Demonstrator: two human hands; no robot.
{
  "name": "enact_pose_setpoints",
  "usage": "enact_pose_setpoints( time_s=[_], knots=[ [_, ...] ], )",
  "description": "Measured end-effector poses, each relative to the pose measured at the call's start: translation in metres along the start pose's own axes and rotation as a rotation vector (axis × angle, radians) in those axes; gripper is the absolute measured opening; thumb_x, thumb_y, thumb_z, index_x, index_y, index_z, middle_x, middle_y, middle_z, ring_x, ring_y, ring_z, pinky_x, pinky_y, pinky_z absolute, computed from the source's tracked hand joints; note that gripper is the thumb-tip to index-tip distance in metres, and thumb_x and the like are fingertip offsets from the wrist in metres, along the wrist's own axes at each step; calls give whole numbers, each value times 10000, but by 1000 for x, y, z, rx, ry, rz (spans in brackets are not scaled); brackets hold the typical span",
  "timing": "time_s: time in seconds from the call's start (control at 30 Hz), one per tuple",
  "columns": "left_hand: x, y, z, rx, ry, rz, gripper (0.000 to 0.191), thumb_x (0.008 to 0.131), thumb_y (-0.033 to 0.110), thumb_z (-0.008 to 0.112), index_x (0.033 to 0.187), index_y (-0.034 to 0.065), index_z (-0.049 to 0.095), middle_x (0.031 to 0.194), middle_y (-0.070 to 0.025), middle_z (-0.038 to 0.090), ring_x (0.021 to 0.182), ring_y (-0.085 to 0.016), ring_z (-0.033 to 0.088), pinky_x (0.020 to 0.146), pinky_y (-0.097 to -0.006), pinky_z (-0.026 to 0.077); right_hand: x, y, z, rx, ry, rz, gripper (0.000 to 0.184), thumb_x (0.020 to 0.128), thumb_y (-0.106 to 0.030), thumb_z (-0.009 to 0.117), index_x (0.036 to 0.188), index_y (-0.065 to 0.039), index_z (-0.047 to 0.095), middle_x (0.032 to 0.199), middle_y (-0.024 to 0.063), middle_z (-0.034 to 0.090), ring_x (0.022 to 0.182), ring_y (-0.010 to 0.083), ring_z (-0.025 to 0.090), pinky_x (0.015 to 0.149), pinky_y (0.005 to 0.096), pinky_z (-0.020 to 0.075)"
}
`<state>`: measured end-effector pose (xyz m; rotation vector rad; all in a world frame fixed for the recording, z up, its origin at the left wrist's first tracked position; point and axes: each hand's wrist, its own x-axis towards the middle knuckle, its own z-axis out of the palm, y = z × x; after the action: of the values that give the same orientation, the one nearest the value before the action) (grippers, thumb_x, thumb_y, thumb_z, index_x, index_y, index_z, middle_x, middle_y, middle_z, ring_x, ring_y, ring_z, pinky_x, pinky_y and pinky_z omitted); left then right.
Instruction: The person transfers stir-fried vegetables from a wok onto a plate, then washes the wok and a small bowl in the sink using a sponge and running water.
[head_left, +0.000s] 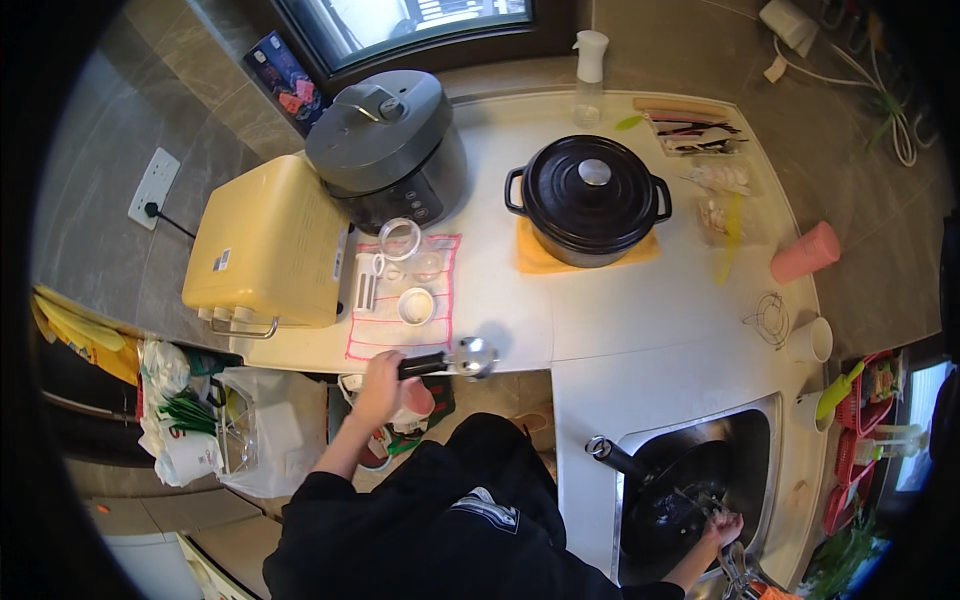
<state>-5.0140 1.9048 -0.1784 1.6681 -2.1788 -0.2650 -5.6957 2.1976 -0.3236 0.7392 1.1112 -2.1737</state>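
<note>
My left hand (379, 386) is closed around the black handle of a metal utensil (474, 358) with a shiny rounded head, held over the counter's front edge. Down in the sink, my right hand (724, 527) is beside the faucet (739, 570), over a black wok (679, 495) with a dark handle. Something glassy or wet shows at the right fingers, too unclear to name. Near the left hand a red-and-white cloth (390, 334) carries a small white cup (416, 306), a clear round container (400, 238) and a white slotted plastic part (365, 289).
A black lidded pot (592, 195) stands on an orange cloth (529, 255). At the left are a yellow oven (262, 240) and a grey electric pressure cooker (382, 150). A pink cup (806, 253), a white cup (810, 340) and a wire rack (769, 319) stand on the right.
</note>
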Motion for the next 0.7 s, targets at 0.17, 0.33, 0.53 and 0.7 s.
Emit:
enact_pose_setpoints(
  time_s=[0.17,0.33,0.53,0.7],
  knots=[
    [-53,-86,-42,87,-42,-96,514,701,43,678,1140,-3,413,1093,-216,491,1026,-397,467,909,-431,378,0,-14,-10,159,-40,86,388,900,-276,448,551,-125,369,461,-3,309,348,100,221,303,239,170],
    [-73,-131,-40,161,14,-205,495,723,63,674,1132,-21,408,1091,-227,484,1003,-401,476,899,-441,382,-6,-19,-5,107,-55,-45,332,888,-295,470,608,-117,452,447,-2,350,319,99,245,288,238,161],
    [-65,-140,-23,187,96,-350,452,761,89,643,1139,-29,425,1120,-226,464,1037,-393,443,926,-432,361,-11,-11,-2,-205,-24,-77,297,872,-299,500,610,-169,452,442,-27,339,313,97,257,287,228,160],
    [-68,-121,-30,423,88,-358,503,782,139,620,1213,-20,413,1169,-203,454,1093,-368,410,959,-463,298,-22,-2,6,-51,100,28,332,877,-273,511,592,-141,403,450,-40,239,333,87,170,285,238,143]
  ],
)
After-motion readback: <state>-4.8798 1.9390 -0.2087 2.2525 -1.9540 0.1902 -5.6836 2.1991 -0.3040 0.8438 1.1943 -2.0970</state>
